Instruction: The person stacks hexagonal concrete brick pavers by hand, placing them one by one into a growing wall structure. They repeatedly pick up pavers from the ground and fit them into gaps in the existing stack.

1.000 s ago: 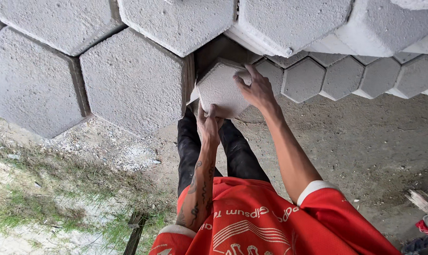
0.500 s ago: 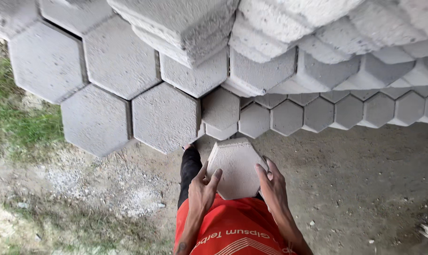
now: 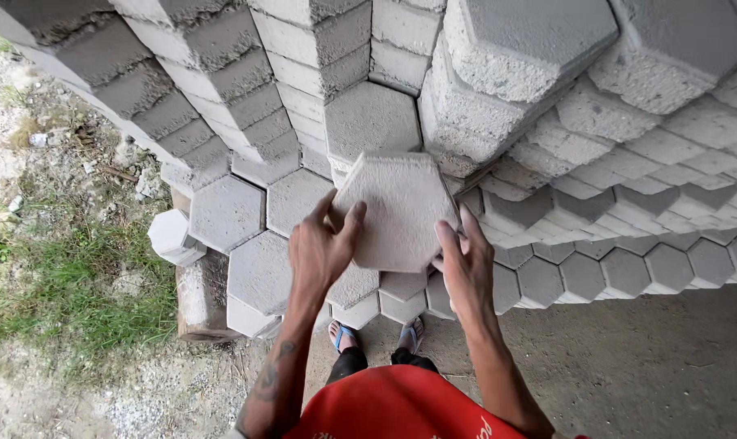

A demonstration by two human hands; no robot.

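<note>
We hold a grey hexagonal concrete paver (image 3: 399, 213) at chest height, left hand (image 3: 321, 252) and right hand (image 3: 464, 268) clamped on opposite edges, fingers (image 3: 348, 228) spread on its face. It looks heavy, stiff and rough, best gripped at the sides. Beyond rise stacked pavers (image 3: 498, 89) on a wooden pallet (image 3: 196, 301), with bare ground (image 3: 628, 366) and grass (image 3: 67, 284) around.
</note>
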